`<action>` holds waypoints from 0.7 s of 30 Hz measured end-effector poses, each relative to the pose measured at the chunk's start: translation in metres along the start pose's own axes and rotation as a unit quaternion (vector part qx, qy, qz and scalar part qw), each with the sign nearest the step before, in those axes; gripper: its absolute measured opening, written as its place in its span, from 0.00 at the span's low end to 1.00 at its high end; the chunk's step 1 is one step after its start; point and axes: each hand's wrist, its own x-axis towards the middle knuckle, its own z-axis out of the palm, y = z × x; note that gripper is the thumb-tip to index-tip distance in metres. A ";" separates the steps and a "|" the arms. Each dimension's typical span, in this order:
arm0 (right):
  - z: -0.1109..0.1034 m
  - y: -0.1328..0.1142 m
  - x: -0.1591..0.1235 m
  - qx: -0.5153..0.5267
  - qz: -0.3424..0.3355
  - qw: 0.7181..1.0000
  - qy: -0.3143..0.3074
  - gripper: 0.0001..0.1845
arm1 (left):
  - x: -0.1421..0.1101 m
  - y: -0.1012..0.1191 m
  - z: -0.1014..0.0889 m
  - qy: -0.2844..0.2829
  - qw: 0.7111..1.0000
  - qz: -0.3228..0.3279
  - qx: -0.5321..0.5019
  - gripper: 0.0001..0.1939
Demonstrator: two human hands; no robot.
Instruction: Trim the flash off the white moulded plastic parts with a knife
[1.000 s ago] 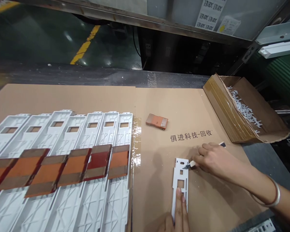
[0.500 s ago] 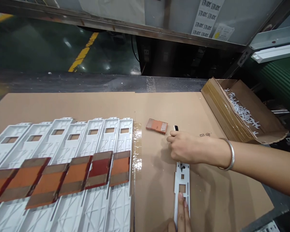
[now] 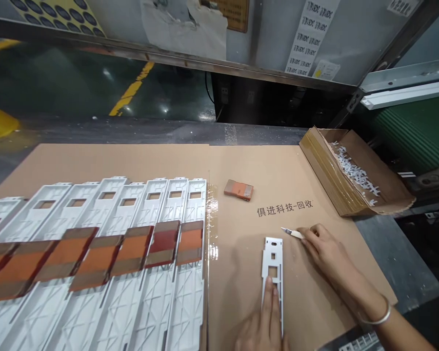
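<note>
My right hand is closed around a craft knife, its blade pointing left, just above the cardboard and to the right of a narrow white plastic strip. The strip lies lengthwise in front of me, with square openings and a small slot at its far end. Two fingers of my left hand press along the strip while the rest of the hand wraps about its near part. The strip's near end is hidden by this hand. A small orange-and-brown block lies beyond the strip, to the left.
Several white ribbed plastic panels lie in a row at left, with orange, brown and red blocks across them. An open cardboard box holding small white plastic pieces stands at right. Cardboard sheeting covers the table.
My right hand with the craft knife has moved off the strip's far end, toward the right and nearer me. The strip's end is uncovered. My left hand stays on the strip; the view has shifted.
</note>
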 end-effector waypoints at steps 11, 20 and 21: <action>-0.009 -0.065 -0.033 0.212 0.129 0.958 0.145 0.25 | -0.002 0.003 -0.033 0.020 0.988 0.025 -0.154 0.38; -0.044 -0.049 -0.041 0.347 0.231 0.890 0.187 0.23 | -0.001 0.008 -0.060 -0.069 0.925 -0.048 -0.370 0.40; -0.042 -0.044 -0.047 0.353 0.243 0.882 0.195 0.24 | 0.002 0.008 -0.061 -0.084 0.909 -0.086 -0.400 0.41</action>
